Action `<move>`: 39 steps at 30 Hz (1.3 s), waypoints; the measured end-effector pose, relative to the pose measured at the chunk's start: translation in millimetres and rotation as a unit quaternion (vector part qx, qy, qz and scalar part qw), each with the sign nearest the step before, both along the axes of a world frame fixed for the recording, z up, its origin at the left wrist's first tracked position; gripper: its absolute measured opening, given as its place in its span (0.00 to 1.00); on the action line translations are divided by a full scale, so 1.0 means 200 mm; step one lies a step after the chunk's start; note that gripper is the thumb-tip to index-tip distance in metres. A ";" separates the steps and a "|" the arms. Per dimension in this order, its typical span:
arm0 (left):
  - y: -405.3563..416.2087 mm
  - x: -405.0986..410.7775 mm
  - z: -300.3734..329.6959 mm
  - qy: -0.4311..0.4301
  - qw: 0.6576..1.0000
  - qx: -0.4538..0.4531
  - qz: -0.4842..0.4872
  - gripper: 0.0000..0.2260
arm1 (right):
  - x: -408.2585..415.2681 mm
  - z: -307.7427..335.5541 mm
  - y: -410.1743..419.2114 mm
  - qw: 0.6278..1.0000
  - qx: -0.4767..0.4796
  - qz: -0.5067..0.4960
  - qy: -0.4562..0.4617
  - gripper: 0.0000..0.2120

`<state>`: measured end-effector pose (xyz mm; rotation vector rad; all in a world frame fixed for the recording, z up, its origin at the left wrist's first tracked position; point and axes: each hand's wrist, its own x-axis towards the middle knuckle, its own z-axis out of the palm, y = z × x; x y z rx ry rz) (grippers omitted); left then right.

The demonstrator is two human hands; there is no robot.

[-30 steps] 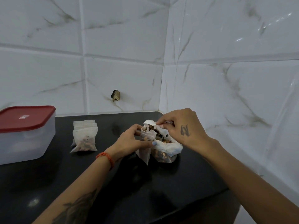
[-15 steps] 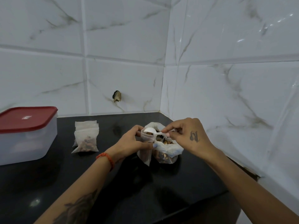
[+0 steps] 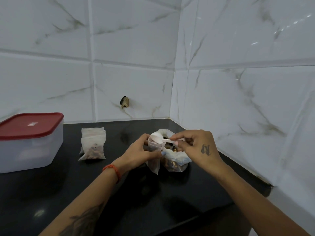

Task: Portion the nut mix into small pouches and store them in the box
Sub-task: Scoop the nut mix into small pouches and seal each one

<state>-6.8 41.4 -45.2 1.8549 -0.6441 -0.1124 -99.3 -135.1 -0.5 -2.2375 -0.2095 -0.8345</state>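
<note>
Right hand (image 3: pixel 197 147) pinched shut on the handle of a small white plastic scoop (image 3: pixel 157 138), bowl tipped over the mouth of a small clear pouch (image 3: pixel 154 155). Left hand (image 3: pixel 142 154) clamped around that pouch near its top, holding the mouth open, bottom corner hanging just above the black counter (image 3: pixel 153 201). Just beside and touching it on the right, the larger open bag of nut mix (image 3: pixel 175 160), slumped on the counter.

Likely risks from here: nuts missing so narrow a mouth and scattering on the counter, should the scoop tip off-centre or too fast. Thin film collapsing shut under a loosened left grip, blocking the pour. Slumped bag toppling and spilling if nudged by the right wrist.

Further left, well apart: filled pouches (image 3: pixel 92 145) stacked on the counter, not yet stored. Beyond them, the clear storage box (image 3: pixel 29 150), red lid (image 3: pixel 30 125) on, needing opening before anything goes in.
</note>
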 end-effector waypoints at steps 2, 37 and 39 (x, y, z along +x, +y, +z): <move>0.00 0.00 0.00 -0.009 1.000 -0.005 0.004 0.24 | 0.00 0.01 -0.02 0.995 0.092 0.011 0.025 0.10; 0.35 -0.14 0.17 -0.007 0.983 -0.173 0.063 0.04 | 0.16 0.06 0.25 0.978 0.070 0.188 0.049 0.06; 0.36 -0.13 0.14 -0.008 0.975 -0.207 0.086 0.04 | 0.22 0.06 0.30 0.977 0.133 0.159 0.040 0.07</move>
